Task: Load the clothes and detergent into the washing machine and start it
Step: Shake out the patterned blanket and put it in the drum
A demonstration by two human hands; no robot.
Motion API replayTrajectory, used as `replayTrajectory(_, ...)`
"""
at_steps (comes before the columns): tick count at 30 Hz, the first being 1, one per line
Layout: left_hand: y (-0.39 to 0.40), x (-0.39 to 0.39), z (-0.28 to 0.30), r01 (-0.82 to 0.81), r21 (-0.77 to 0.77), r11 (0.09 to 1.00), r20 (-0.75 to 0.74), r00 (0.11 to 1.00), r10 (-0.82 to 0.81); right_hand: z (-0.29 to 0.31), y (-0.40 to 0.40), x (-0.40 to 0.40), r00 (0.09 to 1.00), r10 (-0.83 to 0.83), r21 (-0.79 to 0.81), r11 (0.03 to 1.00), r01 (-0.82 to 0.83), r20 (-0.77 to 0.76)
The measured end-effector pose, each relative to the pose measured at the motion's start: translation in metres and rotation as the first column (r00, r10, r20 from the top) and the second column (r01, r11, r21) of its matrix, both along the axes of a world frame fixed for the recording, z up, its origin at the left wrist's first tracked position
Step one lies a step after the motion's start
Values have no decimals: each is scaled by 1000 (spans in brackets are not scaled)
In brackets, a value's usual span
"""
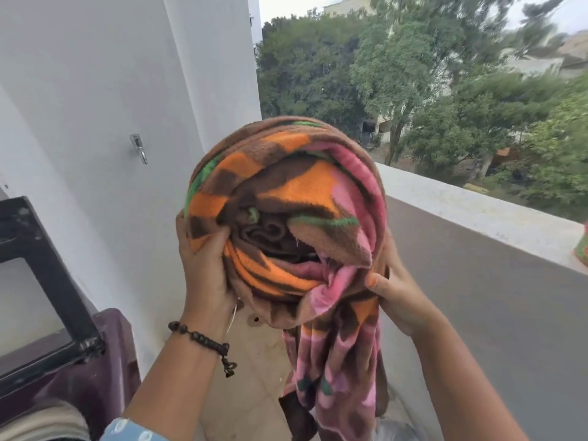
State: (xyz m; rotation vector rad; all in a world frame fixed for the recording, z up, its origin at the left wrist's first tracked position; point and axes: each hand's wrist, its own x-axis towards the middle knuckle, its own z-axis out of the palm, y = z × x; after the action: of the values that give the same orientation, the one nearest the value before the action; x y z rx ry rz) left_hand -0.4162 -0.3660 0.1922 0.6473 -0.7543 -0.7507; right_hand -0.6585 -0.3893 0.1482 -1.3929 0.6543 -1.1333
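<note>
A thick fleece blanket (pixel 286 205), patterned in orange, brown, pink and green, is bunched into a big roll at chest height in the middle of the head view. My left hand (pixel 203 268) grips its left side, fingers dug into the folds. My right hand (pixel 394 297) holds the right underside, thumb on the pink part. A loose tail of the blanket (pixel 334 370) hangs down between my forearms. The purple washing machine (pixel 105 351) stands at the lower left with its dark-framed lid (pixel 41 281) raised; some pale cloth (pixel 41 421) shows at its near edge.
A white wall (pixel 95 90) with a metal hook (pixel 140 148) rises on the left. A low parapet (pixel 477 211) borders the terrace on the right, trees beyond it. The tiled floor (pixel 254 361) below has a small drain.
</note>
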Motion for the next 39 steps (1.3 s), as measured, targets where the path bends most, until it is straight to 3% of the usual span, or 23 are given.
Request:
replayTrajectory(4, 3, -19, -23, 138, 176, 975, -65, 990, -128, 0, -1, 22, 979, -90, 106, 992, 72, 182)
replayTrajectory(8, 13, -15, -39, 253, 357, 899, 37, 958, -285, 4, -6, 19, 924, -266, 108, 964, 245, 274)
replayTrajectory(12, 23, 15, -34, 400, 394, 828, 166, 854, -492, 15, -13, 8, 938, -304, -49, 947, 316, 166)
replayTrajectory(14, 28, 26, -18, 360, 413, 837, 331, 797, -506, 21, -15, 3, 953, -301, -176, 938, 300, 18)
replayTrajectory(16, 32, 27, 0, 218, 417, 882, 620, 642, -452, 27, -14, 4, 946, -296, -335, 911, 239, -129)
replayTrajectory(18, 33, 18, 12, 24, 365, 931, 863, 366, -348, 32, -10, 10, 914, -312, -485, 861, 155, -261)
replayTrajectory(20, 30, 8, 15, -109, 299, 948, 954, 65, -293, 37, -5, 19, 876, -320, -594, 803, 49, -360)
replayTrajectory(21, 28, 4, 14, -126, 286, 950, 957, -7, -289, 39, -2, 23, 862, -320, -628, 778, 3, -393)
replayTrajectory(22, 24, 3, 11, -125, 288, 949, 956, -16, -292, 42, 0, 27, 853, -321, -651, 759, -29, -411)
replayTrajectory(24, 21, 1, 11, -94, 263, 960, 963, 93, -255, 46, 3, 30, 862, -309, -667, 743, -44, -401)
replayTrajectory(26, 21, 1, 7, -82, 142, 986, 977, 173, -126, 51, 5, 30, 885, -280, -657, 753, -37, -371)
replayTrajectory(29, 23, -1, 3, -98, 52, 994, 936, 352, -15, 56, 8, 24, 916, -196, -570, 820, -42, -350)
replayTrajectory(33, 21, 2, 2, -47, 51, 998, 732, 681, -5, 57, 8, 4, 946, -174, -476, 879, 24, -273)
replayTrajectory(39, 13, 12, 6, -160, 15, 987, 308, 940, 147, 38, 1, -21, 993, -115, -246, 964, 101, -40)
